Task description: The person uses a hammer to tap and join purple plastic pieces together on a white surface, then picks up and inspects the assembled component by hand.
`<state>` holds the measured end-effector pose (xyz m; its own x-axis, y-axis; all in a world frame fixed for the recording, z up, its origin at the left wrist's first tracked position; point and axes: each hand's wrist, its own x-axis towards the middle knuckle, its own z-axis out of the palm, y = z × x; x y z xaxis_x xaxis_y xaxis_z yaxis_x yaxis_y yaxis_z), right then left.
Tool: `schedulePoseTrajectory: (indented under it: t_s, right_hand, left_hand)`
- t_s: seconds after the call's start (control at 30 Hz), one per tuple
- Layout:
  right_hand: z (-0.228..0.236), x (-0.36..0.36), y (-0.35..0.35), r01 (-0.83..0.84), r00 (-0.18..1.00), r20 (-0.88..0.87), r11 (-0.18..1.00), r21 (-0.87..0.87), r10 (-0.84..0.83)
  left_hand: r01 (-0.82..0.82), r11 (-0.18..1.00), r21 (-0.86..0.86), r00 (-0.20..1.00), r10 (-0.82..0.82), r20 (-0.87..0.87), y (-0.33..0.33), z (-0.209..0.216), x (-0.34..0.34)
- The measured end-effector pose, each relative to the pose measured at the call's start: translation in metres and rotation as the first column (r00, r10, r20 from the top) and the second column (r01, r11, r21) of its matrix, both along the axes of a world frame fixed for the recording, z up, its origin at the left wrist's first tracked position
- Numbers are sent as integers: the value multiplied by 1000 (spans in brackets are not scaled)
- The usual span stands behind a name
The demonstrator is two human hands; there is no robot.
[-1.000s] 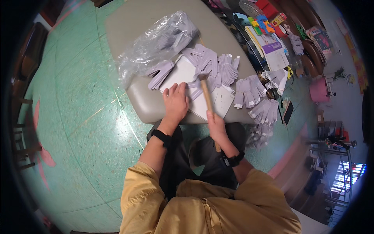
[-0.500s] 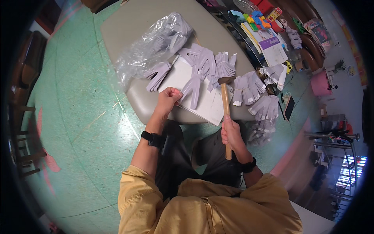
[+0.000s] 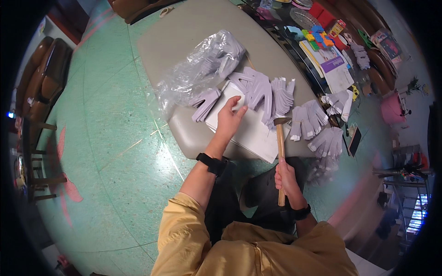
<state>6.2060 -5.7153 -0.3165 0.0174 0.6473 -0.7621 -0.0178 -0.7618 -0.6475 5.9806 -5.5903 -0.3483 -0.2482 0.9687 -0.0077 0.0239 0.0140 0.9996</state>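
Note:
My left hand (image 3: pixel 229 118) is over the white board (image 3: pixel 255 138), its thumb and fingers apart and nothing seen in them. Just beyond its fingertips lies a heap of flat, lilac-grey V-shaped pieces (image 3: pixel 258 87). A small stack of the same pieces (image 3: pixel 205 102) sits left of the hand, at the board's edge. My right hand (image 3: pixel 286 177) is wrapped round the wooden handle of a hammer (image 3: pixel 280 145). The hammer's head rests near the board's right edge, below a fanned bundle of lilac pieces (image 3: pixel 282 96).
A clear plastic bag (image 3: pixel 193 71) holding more lilac pieces lies on the grey padded seat (image 3: pixel 184 27). Tied bundles (image 3: pixel 309 120) sit along its right side. Beyond is a dark table with papers (image 3: pixel 334 69) and colourful toy bricks (image 3: pixel 317 37). A phone-like dark slab (image 3: pixel 354 141) lies lower right.
My left hand has let go of a V-shaped piece and moved forward over the board, its fingers spreading. My right hand still grips the hammer. The whole view has shifted slightly.

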Motion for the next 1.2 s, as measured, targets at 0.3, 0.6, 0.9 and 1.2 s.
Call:
schedulePoseTrajectory:
  t_s: [0.3, 0.6, 0.9, 1.2]
  right_hand:
    - [-4, -3, -1, -53, 998, 35, 999, 5, 53]
    - [-3, -2, -2, -37, 999, 34, 999, -2, 37]
    - [2, -20, -1, -87, 996, 11, 996, 20, 87]
    - [-7, -46, 20, -322, 922, 301, 911, 257, 241]
  left_hand:
    - [-388, 921, 32, 474, 229, -850, -34, -27, -80]
    - [-257, 940, 223, 489, 326, -809, -51, 1, -72]
    - [17, 1000, -20, 522, -26, -853, -61, -13, -1]
    - [-11, 992, -129, 380, -116, -918, -65, -42, 1]
